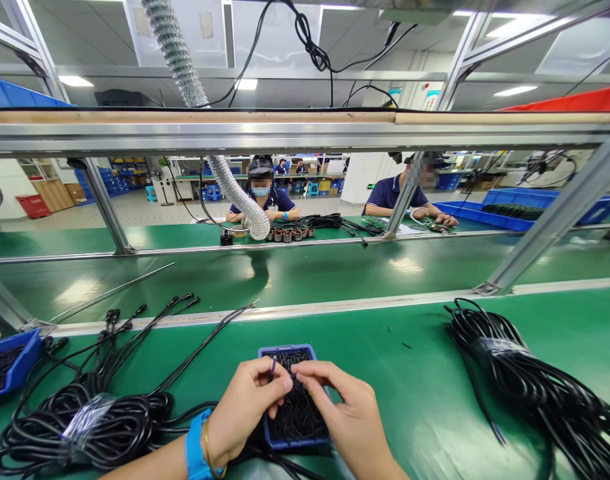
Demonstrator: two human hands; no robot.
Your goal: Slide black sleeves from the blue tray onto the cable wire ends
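My left hand (252,400), with a blue band and a gold bangle at the wrist, pinches a thin dark blue wire end (273,367) between thumb and fingers. Close beside it, the thumb and forefinger of my right hand (342,403) are pressed together; what they hold is too small to make out. Both hands are above a small blue bin (287,348) filled with short black tube pieces (297,423). Black cables (289,467) run below the bin and my left forearm.
A tied coil of black cable (99,427) lies left, another bundle (525,373) right. At the left edge stands a second blue bin (29,363). A metal frame (305,137) crosses ahead. Beyond it, two people (262,193) sit at the opposite bench, under a flexible duct (235,190).
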